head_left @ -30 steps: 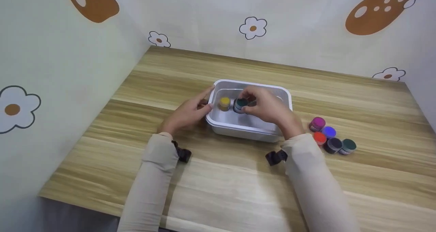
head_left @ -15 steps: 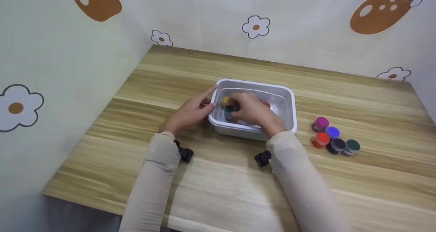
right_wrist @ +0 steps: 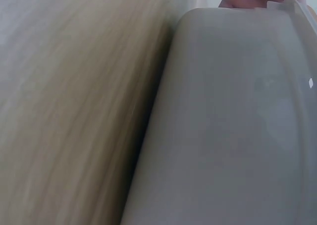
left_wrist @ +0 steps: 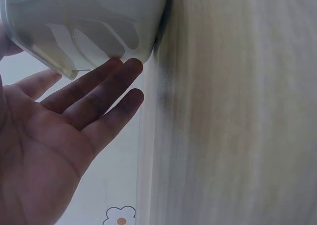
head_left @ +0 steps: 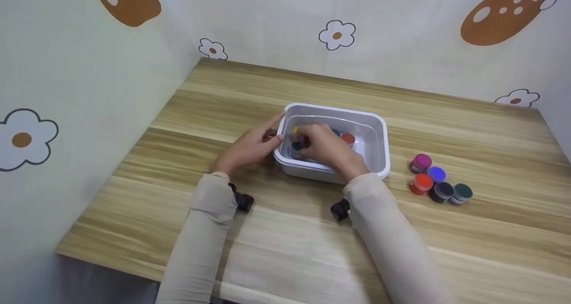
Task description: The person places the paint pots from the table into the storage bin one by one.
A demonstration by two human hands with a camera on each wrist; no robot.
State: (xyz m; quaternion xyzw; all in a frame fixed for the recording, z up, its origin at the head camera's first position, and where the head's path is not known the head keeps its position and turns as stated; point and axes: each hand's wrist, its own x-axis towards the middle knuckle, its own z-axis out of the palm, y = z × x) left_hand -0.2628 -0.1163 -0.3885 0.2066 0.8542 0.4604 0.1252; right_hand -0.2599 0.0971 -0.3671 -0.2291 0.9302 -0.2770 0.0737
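In the head view my right hand reaches into a white plastic box and pinches a small dark green paint jar near the box's front left corner. A yellow-lidded jar stands just behind it, partly covered by the fingers. Beyond the hand a brownish-red jar and the edge of another green jar show inside. My left hand touches the box's left end, thumb at the rim. The left wrist view shows its extended fingers against the box's outer wall.
Right of the box several paint jars stand grouped on the wooden table: magenta, blue, orange-red, black and dark green. Patterned walls rise behind and to the left.
My right hand has carried the dark green jar left and toward the front inside the box. The brownish-red jar has come into clearer view; my left hand stays at the box.
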